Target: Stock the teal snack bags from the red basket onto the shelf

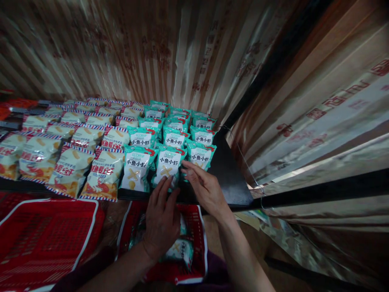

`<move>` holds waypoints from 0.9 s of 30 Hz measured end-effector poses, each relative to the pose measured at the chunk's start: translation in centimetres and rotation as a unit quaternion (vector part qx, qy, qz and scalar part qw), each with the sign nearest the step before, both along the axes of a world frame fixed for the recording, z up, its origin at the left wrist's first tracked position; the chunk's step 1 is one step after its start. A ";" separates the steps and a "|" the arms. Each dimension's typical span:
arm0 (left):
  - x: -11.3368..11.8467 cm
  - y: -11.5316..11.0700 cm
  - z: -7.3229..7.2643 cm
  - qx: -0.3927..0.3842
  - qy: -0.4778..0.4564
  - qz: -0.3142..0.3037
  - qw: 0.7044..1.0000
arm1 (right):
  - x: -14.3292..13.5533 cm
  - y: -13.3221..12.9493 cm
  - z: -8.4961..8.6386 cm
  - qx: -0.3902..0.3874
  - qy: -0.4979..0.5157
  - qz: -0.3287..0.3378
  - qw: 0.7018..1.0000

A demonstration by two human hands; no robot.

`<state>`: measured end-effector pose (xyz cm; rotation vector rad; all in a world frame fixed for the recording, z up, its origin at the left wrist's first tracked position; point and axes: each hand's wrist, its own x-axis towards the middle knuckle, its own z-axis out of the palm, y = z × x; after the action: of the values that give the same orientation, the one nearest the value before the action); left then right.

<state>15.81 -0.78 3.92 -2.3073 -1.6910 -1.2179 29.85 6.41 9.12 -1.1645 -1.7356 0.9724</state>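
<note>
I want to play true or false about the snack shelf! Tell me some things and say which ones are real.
1. Both hands touch teal snack bags at the shelf's front edge. True: the left hand and the right hand both rest on them.
2. The teal bags sit left of the cream and red bags. False: they sit to the right.
3. A red basket lies below the shelf. True.
4. The right hand holds a bottle. False: its fingers only touch a bag.
5. The shelf is white. False: it is black.
</note>
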 end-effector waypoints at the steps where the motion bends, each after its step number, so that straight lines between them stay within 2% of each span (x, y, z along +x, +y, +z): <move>1: 0.0 0.1 0.0 0.000 -0.002 -0.002 1.000 | 0.0 0.0 0.0 -0.002 0.002 0.001 1.000; 16: 0.3 1.6 -0.2 0.027 -0.016 -0.021 0.999 | -0.1 -0.3 0.5 0.040 -0.017 -0.020 0.999; 20: 0.3 1.5 -0.3 0.025 -0.012 -0.025 0.999 | 0.5 -0.5 0.9 0.025 -0.015 -0.020 0.999; 24: 0.1 1.7 -0.4 0.028 -0.016 -0.039 0.999 | 1.4 -1.0 2.1 0.003 -0.016 0.022 1.000; 27: -0.1 1.7 -0.5 0.037 -0.018 -0.046 0.998 | 2.2 -1.6 3.5 -0.011 -0.066 0.103 0.992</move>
<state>15.70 0.94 3.44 -2.3570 -1.5382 -1.3236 32.00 4.78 12.60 -1.1004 -1.9848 1.0599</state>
